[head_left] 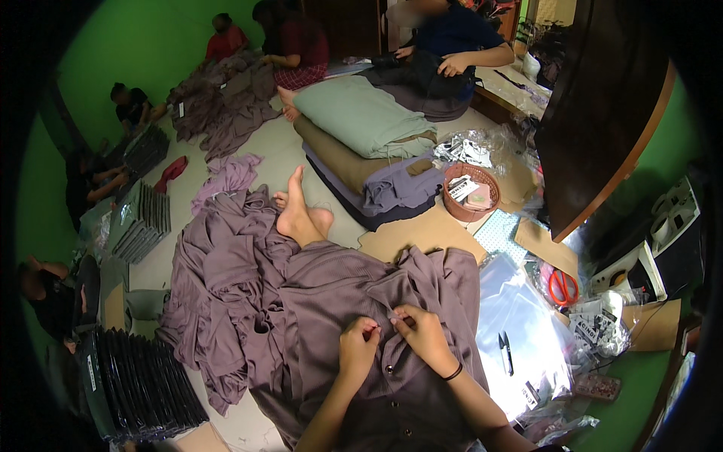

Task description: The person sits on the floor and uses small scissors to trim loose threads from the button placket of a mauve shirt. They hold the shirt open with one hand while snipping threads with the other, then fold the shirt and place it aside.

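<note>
A mauve-brown ribbed garment (331,279) with a row of dark buttons (389,370) is spread over my lap. My right hand (423,335), with a dark band at its wrist, pinches a fold of the garment near its buttoned front edge. Just to its left, my left hand (358,348) is closed, thumb against fingertips, close above the same cloth. Whatever those fingertips hold is too small to make out. More of the same cloth lies heaped (218,279) on my left, and bare feet (301,215) show beyond the garment.
Black thread snips (506,352) lie on clear plastic bags (489,316) at my right, near orange-handled scissors (562,288). Farther off stand a brown basket (471,193) and folded cloth stacks (361,113). Packed dark bundles (143,384) stand at left. Several people sit around.
</note>
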### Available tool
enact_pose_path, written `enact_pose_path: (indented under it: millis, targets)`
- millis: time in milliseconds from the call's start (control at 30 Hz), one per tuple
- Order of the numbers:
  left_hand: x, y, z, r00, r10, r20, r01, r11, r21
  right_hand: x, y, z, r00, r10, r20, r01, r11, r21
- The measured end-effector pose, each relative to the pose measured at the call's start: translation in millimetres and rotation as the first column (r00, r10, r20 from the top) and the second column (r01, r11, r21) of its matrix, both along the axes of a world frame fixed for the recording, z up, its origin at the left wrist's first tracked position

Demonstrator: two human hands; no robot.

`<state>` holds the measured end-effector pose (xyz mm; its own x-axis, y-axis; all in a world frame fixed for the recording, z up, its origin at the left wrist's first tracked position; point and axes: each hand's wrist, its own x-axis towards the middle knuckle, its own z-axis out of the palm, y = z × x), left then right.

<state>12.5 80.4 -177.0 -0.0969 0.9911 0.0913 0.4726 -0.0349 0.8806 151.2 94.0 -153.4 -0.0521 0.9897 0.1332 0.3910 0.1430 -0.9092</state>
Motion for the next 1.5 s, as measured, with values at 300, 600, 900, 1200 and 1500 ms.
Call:
enact_pose_path:
  millis: [300, 600, 900, 1200, 1500]
  targets:
    - [-4.2, -0.4, -5.8, 0.991, 0.045, 0.128, -0.027, 0.991, -0.133, 0.7, -5.9, 3.2, 0.989, 0.017, 0.144, 0.006, 0.987, -0.16]
    - [-1.2, 0.3, -5.2, 1.0, 0.011, 0.029, -0.011, 1.0, -0.025, 4.4, -14.7, 6.0, 0.978, 0.021, 0.207, -0.013, 0.999, -0.041]
    - [-8.3, -2.8, -9.6, 0.918, 0.056, 0.393, -0.009, 0.993, -0.12, -12.5, -4.4, -3.4, 0.97, 0.154, 0.19, -0.143, 0.987, -0.07]
    - [-4.5, -6.0, -10.8, 0.906, 0.125, 0.405, -0.069, 0.986, -0.151, -12.5, -6.7, -4.8, 0.989, 0.141, 0.053, -0.138, 0.989, -0.049]
    - [-6.7, -8.5, -15.2, 0.843, 0.117, 0.525, -0.014, 0.98, -0.196, -13.1, -0.2, -8.6, 0.991, 0.131, -0.022, -0.133, 0.966, -0.22]
